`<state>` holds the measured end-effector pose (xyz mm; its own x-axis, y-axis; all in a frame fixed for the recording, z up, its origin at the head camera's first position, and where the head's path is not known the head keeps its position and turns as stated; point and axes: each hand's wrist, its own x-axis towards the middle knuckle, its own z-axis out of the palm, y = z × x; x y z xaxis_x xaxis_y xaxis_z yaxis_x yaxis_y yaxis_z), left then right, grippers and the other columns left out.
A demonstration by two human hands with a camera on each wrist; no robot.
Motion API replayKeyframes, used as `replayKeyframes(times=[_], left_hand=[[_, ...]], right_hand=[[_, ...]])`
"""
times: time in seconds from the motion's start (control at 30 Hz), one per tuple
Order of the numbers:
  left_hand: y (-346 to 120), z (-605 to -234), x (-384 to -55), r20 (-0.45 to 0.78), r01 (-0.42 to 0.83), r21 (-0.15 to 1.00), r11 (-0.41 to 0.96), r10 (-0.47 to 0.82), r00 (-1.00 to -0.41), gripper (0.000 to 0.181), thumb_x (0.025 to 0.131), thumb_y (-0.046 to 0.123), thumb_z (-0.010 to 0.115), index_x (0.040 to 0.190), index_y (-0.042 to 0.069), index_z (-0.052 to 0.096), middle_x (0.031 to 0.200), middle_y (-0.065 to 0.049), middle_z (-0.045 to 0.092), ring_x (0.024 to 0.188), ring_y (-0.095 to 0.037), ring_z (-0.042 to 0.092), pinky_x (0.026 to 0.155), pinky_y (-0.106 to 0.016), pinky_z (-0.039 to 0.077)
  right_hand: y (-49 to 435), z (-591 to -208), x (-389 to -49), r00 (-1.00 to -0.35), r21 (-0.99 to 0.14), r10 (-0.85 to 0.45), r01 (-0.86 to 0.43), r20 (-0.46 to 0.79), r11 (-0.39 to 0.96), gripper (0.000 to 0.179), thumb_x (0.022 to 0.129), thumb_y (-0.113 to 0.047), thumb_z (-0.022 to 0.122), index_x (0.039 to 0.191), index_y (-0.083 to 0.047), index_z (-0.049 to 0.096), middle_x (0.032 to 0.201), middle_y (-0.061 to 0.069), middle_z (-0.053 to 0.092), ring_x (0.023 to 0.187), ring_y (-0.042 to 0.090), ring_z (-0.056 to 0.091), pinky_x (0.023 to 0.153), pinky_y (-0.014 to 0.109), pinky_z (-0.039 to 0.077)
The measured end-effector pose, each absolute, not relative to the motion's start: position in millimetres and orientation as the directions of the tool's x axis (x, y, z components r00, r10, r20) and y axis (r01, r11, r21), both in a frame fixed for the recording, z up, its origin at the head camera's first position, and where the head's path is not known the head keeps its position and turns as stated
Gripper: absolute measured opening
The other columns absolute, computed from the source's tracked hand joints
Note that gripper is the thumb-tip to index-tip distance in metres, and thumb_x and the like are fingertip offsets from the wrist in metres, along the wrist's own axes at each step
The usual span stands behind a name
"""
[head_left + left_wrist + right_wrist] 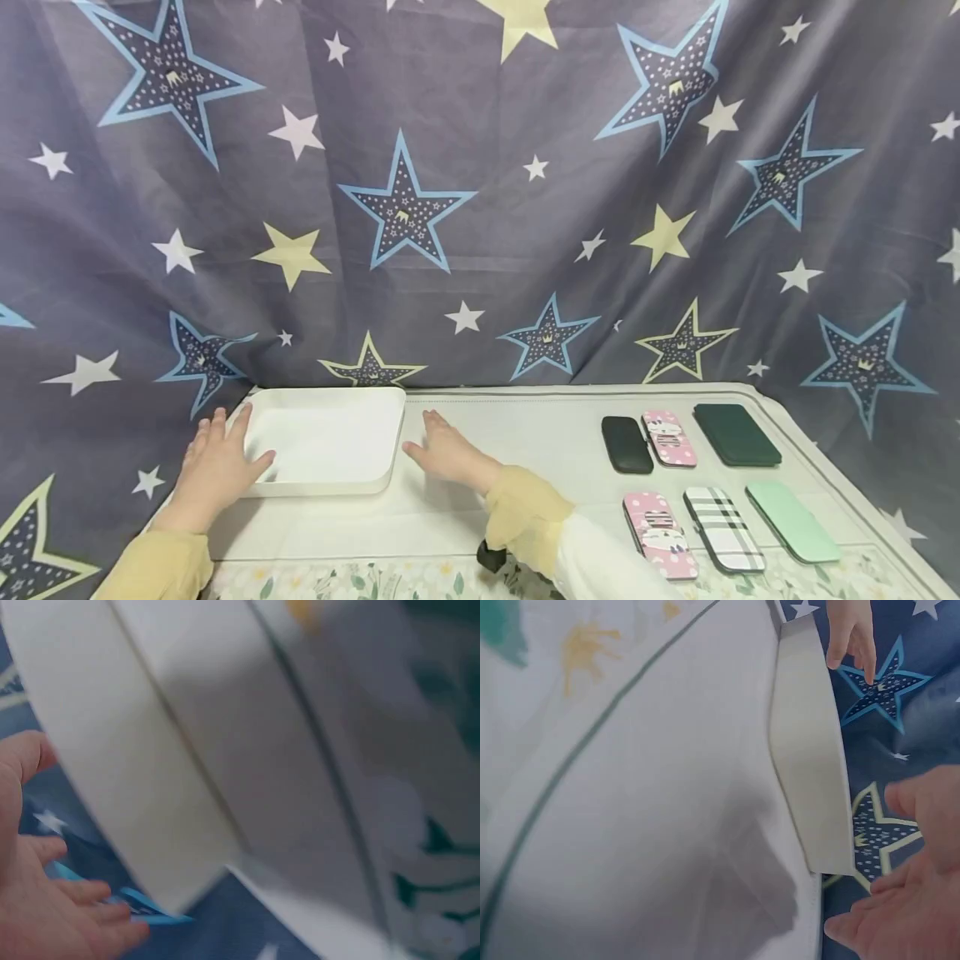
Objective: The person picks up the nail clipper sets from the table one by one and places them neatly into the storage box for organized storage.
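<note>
A shallow white tray (pixel 326 488) sits at the back left of the table. My left hand (pixel 212 468) is at the tray's left side with fingers spread and thumb out over its front corner; whether it touches the rim I cannot tell. In the left wrist view, the fingers of that left hand (pixel 64 900) extend beside the pale tray wall (pixel 127 750). My right hand (pixel 453 454) hovers just right of the tray, apart from it, with fingers extended and nothing held. The right wrist view shows this right hand (pixel 907 885) near the tray's side wall (pixel 810 750).
Small flat cases lie at the right: a black one (pixel 627 445), two pink cartoon ones (pixel 670 439), a dark green one (pixel 737 435), a plaid one (pixel 723 529) and a mint one (pixel 793 522). Behind the table hangs a star-patterned curtain (pixel 480 250). A floral cloth (pixel 337 579) runs along the front.
</note>
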<state>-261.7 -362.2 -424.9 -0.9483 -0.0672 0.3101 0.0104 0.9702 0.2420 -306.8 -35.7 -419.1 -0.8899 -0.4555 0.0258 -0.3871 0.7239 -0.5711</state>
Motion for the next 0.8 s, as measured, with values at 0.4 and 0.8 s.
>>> replayKeyframes(times=[0.4, 0.8], left_hand=[[-399.4, -427.3, -280.9, 0.129, -0.092, 0.241, 0.966, -0.126, -0.984, 0.064, 0.078, 0.000, 0.055, 0.127, -0.030, 0.024, 0.116, -0.050, 0.037, 0.105, -0.062, 0.042, 0.088, -0.064, 0.042], [-411.9, -421.5, -281.9, 0.130, -0.107, 0.318, 0.942, -0.155, -0.979, 0.044, 0.076, -0.002, 0.049, 0.117, -0.020, 0.049, 0.115, -0.042, 0.049, 0.102, -0.060, 0.047, 0.086, -0.064, 0.043]], right_hand=[[-66.8, -430.7, -304.7, -0.944, -0.672, -0.331, -0.244, -0.002, 0.699, 0.055, 0.099, -0.025, 0.040, 0.141, 0.010, 0.029, 0.143, 0.026, 0.039, 0.135, 0.034, 0.036, 0.109, 0.045, 0.035], [-75.9, -438.7, -301.5, -0.949, -0.784, -0.314, -0.202, 0.009, 0.587, 0.032, 0.098, -0.018, 0.044, 0.120, 0.003, 0.055, 0.074, 0.007, 0.062, 0.061, 0.016, 0.061, 0.053, 0.022, 0.051]])
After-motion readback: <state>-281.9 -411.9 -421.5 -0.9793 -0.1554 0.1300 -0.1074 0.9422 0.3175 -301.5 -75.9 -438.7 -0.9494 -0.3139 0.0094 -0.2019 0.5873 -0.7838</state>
